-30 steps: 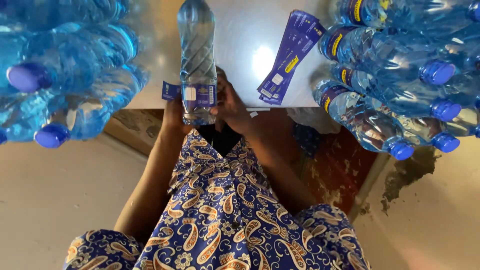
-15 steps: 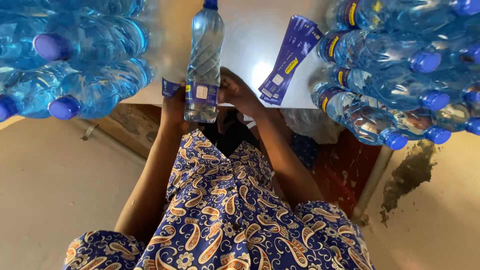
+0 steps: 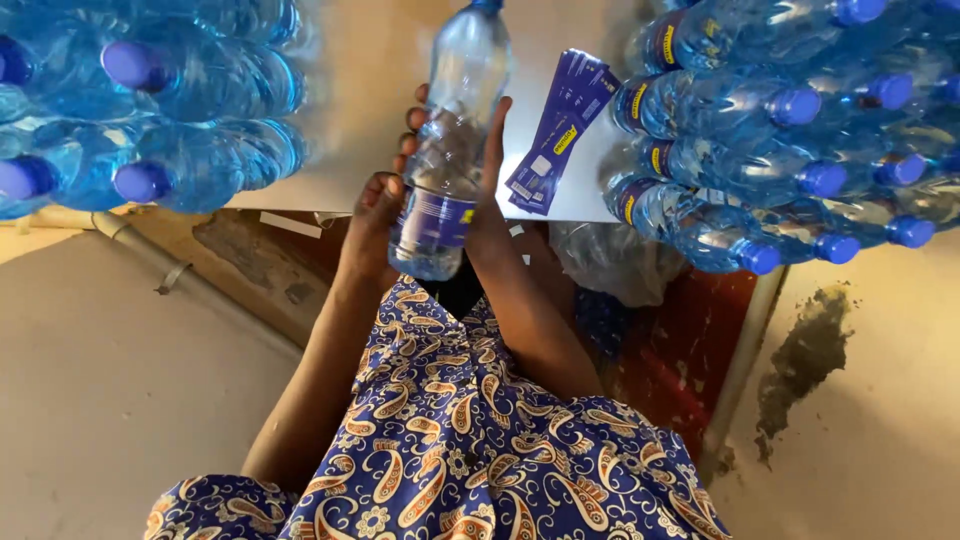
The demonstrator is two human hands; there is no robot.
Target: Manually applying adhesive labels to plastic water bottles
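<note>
I hold a clear plastic water bottle [image 3: 455, 95] with a blue cap over the near edge of the white table [image 3: 350, 110]. It leans to the right. A dark blue label [image 3: 436, 216] is wrapped round its lower part. My left hand [image 3: 372, 215] grips the bottle's lower left side by the label. My right hand [image 3: 487, 175] clasps the bottle's middle from the right, and its fingertips show on the far side. A fanned stack of loose blue labels [image 3: 555, 130] lies on the table just right of the bottle.
A pile of blue-capped bottles without labels [image 3: 150, 100] lies on the table's left. A pile of labelled bottles [image 3: 780, 120] lies on the right. Below the table are a red surface [image 3: 680, 350], a clear plastic bag [image 3: 610, 260] and a pale floor.
The label's loose end, sticking out left before, now lies flat on the bottle. The bottle has tilted right, and my right hand has slid up to its middle.
</note>
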